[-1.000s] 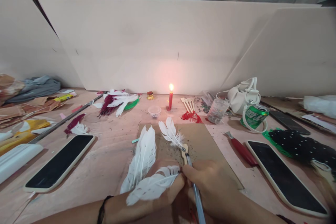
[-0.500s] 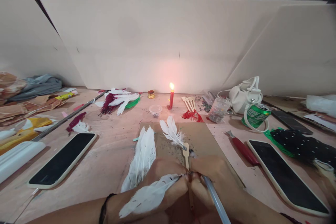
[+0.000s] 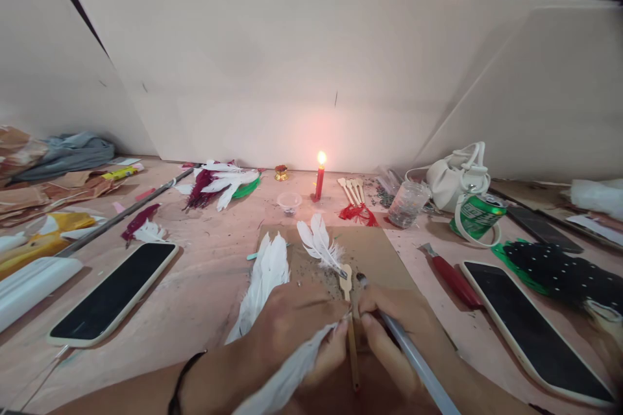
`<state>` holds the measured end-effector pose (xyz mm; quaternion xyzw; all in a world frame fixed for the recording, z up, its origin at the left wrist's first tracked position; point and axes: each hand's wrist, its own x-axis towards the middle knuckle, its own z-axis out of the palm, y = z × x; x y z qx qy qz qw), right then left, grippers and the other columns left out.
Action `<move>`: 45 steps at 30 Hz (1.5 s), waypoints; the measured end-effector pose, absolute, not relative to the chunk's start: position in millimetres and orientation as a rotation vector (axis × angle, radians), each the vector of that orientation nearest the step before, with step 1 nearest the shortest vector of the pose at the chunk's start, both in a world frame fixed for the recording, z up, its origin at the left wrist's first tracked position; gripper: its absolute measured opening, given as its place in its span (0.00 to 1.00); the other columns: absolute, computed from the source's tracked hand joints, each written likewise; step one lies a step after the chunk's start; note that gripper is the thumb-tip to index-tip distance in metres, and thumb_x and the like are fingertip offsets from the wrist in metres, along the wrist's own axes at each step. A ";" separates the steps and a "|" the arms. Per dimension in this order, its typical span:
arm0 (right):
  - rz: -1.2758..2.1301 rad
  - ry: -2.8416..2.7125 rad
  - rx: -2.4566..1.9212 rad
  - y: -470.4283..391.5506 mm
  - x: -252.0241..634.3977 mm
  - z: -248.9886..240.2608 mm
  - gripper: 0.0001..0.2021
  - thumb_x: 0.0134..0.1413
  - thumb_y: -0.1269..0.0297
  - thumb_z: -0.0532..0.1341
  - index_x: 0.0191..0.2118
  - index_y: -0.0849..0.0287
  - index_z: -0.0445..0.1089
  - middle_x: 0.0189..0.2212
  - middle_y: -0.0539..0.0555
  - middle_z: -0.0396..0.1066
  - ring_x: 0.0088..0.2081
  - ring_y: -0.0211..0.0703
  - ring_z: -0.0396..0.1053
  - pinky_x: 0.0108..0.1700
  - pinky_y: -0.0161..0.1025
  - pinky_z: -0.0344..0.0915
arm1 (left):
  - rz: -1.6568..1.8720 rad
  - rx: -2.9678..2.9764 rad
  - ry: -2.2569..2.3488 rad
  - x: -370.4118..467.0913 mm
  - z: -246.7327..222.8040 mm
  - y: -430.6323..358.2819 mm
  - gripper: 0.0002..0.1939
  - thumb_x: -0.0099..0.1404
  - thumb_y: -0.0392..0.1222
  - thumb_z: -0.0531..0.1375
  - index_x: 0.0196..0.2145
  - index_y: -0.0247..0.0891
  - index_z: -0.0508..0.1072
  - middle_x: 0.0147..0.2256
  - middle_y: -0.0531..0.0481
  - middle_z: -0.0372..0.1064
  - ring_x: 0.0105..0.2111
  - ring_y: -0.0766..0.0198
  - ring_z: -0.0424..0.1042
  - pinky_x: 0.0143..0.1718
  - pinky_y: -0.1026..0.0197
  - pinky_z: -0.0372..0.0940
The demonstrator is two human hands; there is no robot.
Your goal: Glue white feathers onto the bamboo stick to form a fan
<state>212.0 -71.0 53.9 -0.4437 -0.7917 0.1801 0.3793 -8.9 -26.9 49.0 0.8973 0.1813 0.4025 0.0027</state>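
My left hand (image 3: 282,314) pinches a long white feather (image 3: 292,369) by its quill end, the plume trailing back toward me. In my right hand (image 3: 409,314) is a pen-like tool (image 3: 421,366) with a pale translucent barrel and a dark tip pointing away from me. Between the two hands lies a slim wooden stick (image 3: 346,282) with a shaped head. White feathers (image 3: 318,240) sit just beyond that head, their quills meeting a small dark clip-like piece. Left of my left hand rests a stack of white feathers (image 3: 265,279). Underneath is a brown board (image 3: 379,253).
A lit red candle (image 3: 319,183) stands at the back. Around it are a small clear dish (image 3: 289,201), red-tasselled wooden sticks (image 3: 354,191) and a clear cup (image 3: 407,206). A red-handled knife (image 3: 455,280) and phone (image 3: 530,324) lie right; another phone (image 3: 114,295) lies left.
My right hand has moved slightly right, and its tool's dark tip now shows beyond the fingers. The feather in my left hand has turned more edge-on, its plume lower.
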 end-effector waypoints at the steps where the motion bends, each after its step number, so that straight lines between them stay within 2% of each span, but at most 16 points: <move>1: 0.511 -1.998 -1.153 -70.5 211.4 50.6 0.11 0.68 0.67 0.54 0.31 0.55 0.65 0.22 0.45 0.65 0.23 0.35 0.62 0.28 0.33 0.55 | 1.343 2.819 0.515 -8.9 51.2 -27.3 0.11 0.78 0.35 0.53 0.46 0.37 0.77 0.30 0.51 0.74 0.29 0.62 0.73 0.32 0.59 0.71; 3: 0.584 -1.957 -1.203 -68.2 210.4 46.5 0.12 0.71 0.65 0.53 0.33 0.55 0.66 0.22 0.46 0.67 0.23 0.36 0.63 0.27 0.33 0.55 | 1.448 2.865 0.406 -9.7 55.2 -29.0 0.09 0.78 0.32 0.54 0.45 0.35 0.76 0.29 0.51 0.73 0.28 0.62 0.71 0.30 0.58 0.69; 6: 0.663 -1.936 -1.180 -65.8 208.9 47.4 0.13 0.72 0.63 0.53 0.32 0.55 0.67 0.22 0.45 0.65 0.23 0.35 0.60 0.26 0.32 0.56 | 1.359 2.999 0.332 -11.6 60.8 -32.3 0.12 0.79 0.30 0.52 0.41 0.34 0.75 0.28 0.51 0.73 0.26 0.62 0.69 0.26 0.57 0.67; 10: 0.794 -1.887 -1.130 -65.9 208.7 49.4 0.16 0.75 0.59 0.52 0.33 0.56 0.67 0.24 0.46 0.64 0.24 0.35 0.60 0.28 0.32 0.58 | 1.320 3.108 0.331 -12.3 64.6 -33.8 0.12 0.78 0.28 0.52 0.48 0.27 0.76 0.28 0.49 0.74 0.25 0.61 0.68 0.24 0.56 0.66; 14: 0.952 -1.823 -1.109 -68.4 209.5 47.1 0.20 0.77 0.48 0.52 0.36 0.56 0.68 0.24 0.46 0.62 0.25 0.36 0.58 0.27 0.33 0.55 | 1.287 3.156 0.356 -12.3 66.1 -32.7 0.13 0.78 0.28 0.53 0.51 0.22 0.75 0.29 0.47 0.75 0.25 0.61 0.69 0.26 0.56 0.69; 17: 1.022 -1.765 -1.156 -70.9 207.6 47.9 0.22 0.76 0.44 0.53 0.36 0.55 0.67 0.21 0.43 0.59 0.22 0.35 0.56 0.26 0.34 0.52 | 1.312 3.201 0.368 -12.9 67.7 -32.6 0.13 0.77 0.27 0.53 0.48 0.23 0.77 0.30 0.46 0.75 0.26 0.60 0.69 0.26 0.55 0.68; 22: 1.053 -1.721 -1.177 -72.9 204.3 51.2 0.23 0.75 0.41 0.54 0.35 0.55 0.67 0.19 0.43 0.59 0.22 0.35 0.55 0.26 0.34 0.51 | 1.284 3.198 0.375 -14.4 69.5 -33.9 0.12 0.76 0.25 0.52 0.44 0.25 0.77 0.31 0.45 0.75 0.27 0.60 0.69 0.28 0.55 0.69; 28: 1.043 -1.706 -1.210 -74.2 203.3 51.7 0.19 0.76 0.47 0.55 0.37 0.56 0.69 0.18 0.43 0.60 0.21 0.35 0.57 0.27 0.33 0.53 | 1.289 3.234 0.390 -14.7 70.9 -35.6 0.13 0.76 0.26 0.53 0.44 0.25 0.78 0.33 0.44 0.76 0.29 0.61 0.70 0.29 0.55 0.69; 33: 1.001 -1.715 -1.230 -69.7 203.0 44.8 0.18 0.74 0.52 0.54 0.32 0.55 0.64 0.18 0.43 0.59 0.21 0.34 0.55 0.25 0.32 0.52 | 1.327 3.264 0.356 -11.1 68.2 -36.3 0.13 0.75 0.24 0.53 0.40 0.26 0.78 0.31 0.46 0.73 0.27 0.61 0.67 0.26 0.55 0.64; 39: 0.710 -1.866 -1.142 -63.6 198.6 50.0 0.13 0.63 0.62 0.56 0.27 0.54 0.57 0.20 0.44 0.54 0.23 0.34 0.49 0.23 0.31 0.49 | 1.287 3.216 0.320 -9.1 62.7 -34.4 0.14 0.76 0.24 0.53 0.37 0.28 0.77 0.30 0.47 0.72 0.27 0.61 0.66 0.26 0.55 0.61; 42: 0.620 -1.885 -1.144 -63.8 197.8 47.8 0.10 0.58 0.66 0.55 0.26 0.55 0.57 0.21 0.44 0.53 0.23 0.33 0.49 0.24 0.31 0.49 | 1.212 3.096 0.265 -11.8 61.5 -32.8 0.15 0.77 0.25 0.51 0.37 0.29 0.75 0.30 0.49 0.72 0.26 0.62 0.64 0.26 0.55 0.61; 45: 0.618 -1.911 -1.130 -63.7 198.9 45.4 0.08 0.55 0.69 0.55 0.25 0.56 0.60 0.21 0.44 0.56 0.24 0.33 0.51 0.25 0.30 0.50 | 1.172 3.004 0.231 -15.3 58.5 -30.5 0.12 0.79 0.27 0.51 0.41 0.30 0.74 0.30 0.50 0.72 0.28 0.63 0.66 0.30 0.56 0.65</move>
